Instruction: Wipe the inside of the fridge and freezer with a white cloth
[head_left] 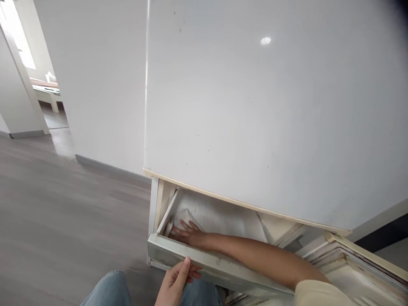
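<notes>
Right hand rests on creased white wrapping; left hand touches drawer rim.

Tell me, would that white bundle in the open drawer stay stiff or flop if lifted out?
The white bundle shows creases and soft folds, so it would probably flop rather than hold its shape. It looks thin and flat under the right hand, so likely light. Lying flat on the drawer floor, it should slide, not roll.
</notes>
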{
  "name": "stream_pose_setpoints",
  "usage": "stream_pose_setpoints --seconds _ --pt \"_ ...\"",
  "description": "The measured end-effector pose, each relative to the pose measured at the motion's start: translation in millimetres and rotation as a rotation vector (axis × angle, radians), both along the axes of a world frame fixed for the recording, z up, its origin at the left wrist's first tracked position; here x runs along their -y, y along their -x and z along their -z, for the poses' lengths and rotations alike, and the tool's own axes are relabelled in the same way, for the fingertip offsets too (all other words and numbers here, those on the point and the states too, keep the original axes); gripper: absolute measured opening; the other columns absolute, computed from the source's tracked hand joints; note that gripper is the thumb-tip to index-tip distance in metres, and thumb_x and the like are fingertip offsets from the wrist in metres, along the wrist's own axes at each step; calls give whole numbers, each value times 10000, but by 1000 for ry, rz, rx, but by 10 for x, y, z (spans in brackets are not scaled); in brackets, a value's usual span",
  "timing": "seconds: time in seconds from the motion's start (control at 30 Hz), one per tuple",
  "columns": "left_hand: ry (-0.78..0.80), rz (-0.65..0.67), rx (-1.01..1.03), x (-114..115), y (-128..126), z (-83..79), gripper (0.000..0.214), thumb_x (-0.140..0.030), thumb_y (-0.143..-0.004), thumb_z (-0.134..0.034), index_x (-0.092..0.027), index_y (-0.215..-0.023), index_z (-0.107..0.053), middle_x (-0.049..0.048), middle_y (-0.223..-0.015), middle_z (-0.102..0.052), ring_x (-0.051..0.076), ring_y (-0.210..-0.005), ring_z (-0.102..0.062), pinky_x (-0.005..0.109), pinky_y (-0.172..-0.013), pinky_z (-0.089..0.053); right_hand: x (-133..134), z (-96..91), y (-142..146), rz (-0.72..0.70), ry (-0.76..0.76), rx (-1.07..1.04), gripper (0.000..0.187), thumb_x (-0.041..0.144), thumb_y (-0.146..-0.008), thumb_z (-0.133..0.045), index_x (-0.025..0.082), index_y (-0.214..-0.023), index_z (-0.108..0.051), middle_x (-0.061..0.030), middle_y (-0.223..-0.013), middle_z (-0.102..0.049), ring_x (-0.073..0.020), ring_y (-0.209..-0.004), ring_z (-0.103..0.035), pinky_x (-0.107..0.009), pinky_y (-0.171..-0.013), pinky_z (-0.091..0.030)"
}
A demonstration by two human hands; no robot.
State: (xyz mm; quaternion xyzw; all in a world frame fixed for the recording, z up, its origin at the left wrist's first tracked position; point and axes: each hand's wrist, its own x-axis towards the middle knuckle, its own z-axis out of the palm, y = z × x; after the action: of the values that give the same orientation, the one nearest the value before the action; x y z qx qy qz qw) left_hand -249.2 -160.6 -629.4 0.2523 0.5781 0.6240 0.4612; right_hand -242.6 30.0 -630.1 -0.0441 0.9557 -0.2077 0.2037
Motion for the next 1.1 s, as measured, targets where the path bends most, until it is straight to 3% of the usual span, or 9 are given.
stream_pose_setpoints --seconds 0.1,0.23,0.37,0.47,0.57,0.67,0.73,0.97,1.1 --pt "-11 -17 15 -2 6 7 732 -802 -705 -468 -156 -857 -778 109 -851 -771 289 -868 -665 355 -793 -475 -209 -56 -127 21 -25 0 537 555 -958 -243 434 -1481 -246 111 -1590 -81 -250 -1464 79 -514 -1168 28" --pt "29 17 54 8 33 -2 749 -814 -686 -476 -157 -885 -776 109 -866 -765 287 -894 -650 350 -797 -478 -856 -273 -225 487 -215 63 662 522 -930 -368 339 -1522 -135 36 -1603 -32 -277 -1465 53 -503 -1172 -23" --pt "39 42 89 12 51 -2 733 -808 -686 -485 -167 -893 -774 99 -871 -762 286 -914 -649 346 -815 -476 -1265 -341 -347 638 -270 59 650 451 -972 -202 186 -1537 -17 -91 -1600 -47 -258 -1469 -51 -438 -1178 -78" --pt "21 24 77 4 34 12 750 -821 -672 -484 -164 -883 -778 101 -846 -768 295 -895 -661 354 -805 -478 -1117 -251 -447 572 -259 92 677 475 -952 -311 265 -1534 -36 -23 -1601 43 -280 -1464 58 -477 -1176 -45" --pt "-8 -4 34 -5 8 31 745 -807 -702 -467 -159 -895 -781 103 -843 -775 292 -867 -672 358 -791 -483 -757 -132 -614 321 -211 123 762 506 -896 -465 348 -1521 -57 29 -1595 77 -303 -1445 151 -559 -1156 -7" --pt "-41 -21 -6 -9 -4 59 725 -779 -738 -459 -152 -908 -781 103 -824 -777 280 -827 -678 355 -764 -485 -511 -84 -833 65 -151 112 775 399 -864 -560 404 -1505 -124 36 -1602 -12 -314 -1454 104 -595 -1145 -36" --pt "-38 -26 -7 -7 0 76 724 -776 -743 -458 -150 -908 -781 103 -809 -778 279 -821 -682 355 -758 -486 -520 -114 -946 47 -136 100 775 346 -848 -589 423 -1493 -167 40 -1601 -75 -317 -1460 55 -575 -1153 -66" --pt "-33 50 -24 20 38 56 694 -750 -780 -431 -172 -966 -766 91 -884 -776 276 -896 -675 353 -817 -487 -1184 -367 -841 799 -336 91 666 523 -941 -365 230 -1521 -218 -98 -1588 -160 -297 -1453 -158 -463 -1165 -146" --pt "-12 26 -23 22 37 30 692 -755 -773 -436 -172 -937 -771 103 -918 -779 285 -902 -681 366 -828 -494 -1252 -343 -658 974 -395 95 634 470 -957 -310 147 -1502 -280 -186 -1531 -296 -303 -1412 -283 -472 -1141 -205"
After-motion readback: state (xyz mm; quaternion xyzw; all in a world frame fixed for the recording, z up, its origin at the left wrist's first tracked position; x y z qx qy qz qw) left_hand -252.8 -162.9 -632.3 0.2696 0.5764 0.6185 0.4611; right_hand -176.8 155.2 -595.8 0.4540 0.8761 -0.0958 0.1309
